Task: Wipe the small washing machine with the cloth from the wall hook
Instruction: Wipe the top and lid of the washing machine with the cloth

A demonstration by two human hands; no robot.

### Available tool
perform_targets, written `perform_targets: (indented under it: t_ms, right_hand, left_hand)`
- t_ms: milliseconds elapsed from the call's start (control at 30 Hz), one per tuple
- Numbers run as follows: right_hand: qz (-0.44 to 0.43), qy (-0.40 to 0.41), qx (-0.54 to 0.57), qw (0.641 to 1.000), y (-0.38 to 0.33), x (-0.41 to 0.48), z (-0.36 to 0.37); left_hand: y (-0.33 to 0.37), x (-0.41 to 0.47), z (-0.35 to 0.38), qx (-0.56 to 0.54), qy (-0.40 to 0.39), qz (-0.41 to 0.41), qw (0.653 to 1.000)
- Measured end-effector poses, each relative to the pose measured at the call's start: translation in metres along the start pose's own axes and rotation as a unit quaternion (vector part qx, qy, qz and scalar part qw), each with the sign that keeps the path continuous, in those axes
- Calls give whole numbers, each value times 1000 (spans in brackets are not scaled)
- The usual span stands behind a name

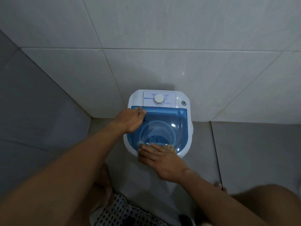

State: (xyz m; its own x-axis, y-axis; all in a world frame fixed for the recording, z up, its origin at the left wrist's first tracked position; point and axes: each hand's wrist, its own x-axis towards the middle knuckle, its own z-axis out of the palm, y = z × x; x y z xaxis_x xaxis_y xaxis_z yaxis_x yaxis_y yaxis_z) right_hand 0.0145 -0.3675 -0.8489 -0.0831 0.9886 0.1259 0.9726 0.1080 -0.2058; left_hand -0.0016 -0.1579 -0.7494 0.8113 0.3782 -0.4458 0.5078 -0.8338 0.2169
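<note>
The small washing machine (184, 95) stands on the floor against the tiled wall, white with a clear blue lid (164, 126) and a round white dial (158, 99). My left hand (130, 119) rests on the lid's far left corner, fingers laid over its edge. My right hand (156, 156) lies flat on the lid's near rim, pressing a beige cloth (171, 148) against it. Most of the cloth is hidden under my fingers; only its right end shows.
White wall tiles (162, 46) rise behind the machine and a grey wall (32, 103) closes the left side. Pale floor tiles (244, 152) lie to the right. My bent knees and checked shorts (123, 212) fill the bottom of the view.
</note>
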Motion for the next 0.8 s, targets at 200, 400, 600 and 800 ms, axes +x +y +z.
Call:
perform_targets:
  t_ms: [200, 400, 600, 800]
  right_hand:
    - [100, 1, 1, 995, 8, -32, -6]
    - [258, 35, 38, 965, 24, -43, -14]
    - [339, 73, 44, 937, 46, -30, -22]
    - [404, 120, 108, 901, 65, -4, -33]
  left_hand:
    - [-4, 4, 8, 4, 0, 10, 1000]
    - [-11, 6, 19, -5, -8, 25, 1000]
    - [-16, 9, 30, 13, 9, 52, 999]
    - [-18, 7, 40, 21, 38, 68, 997]
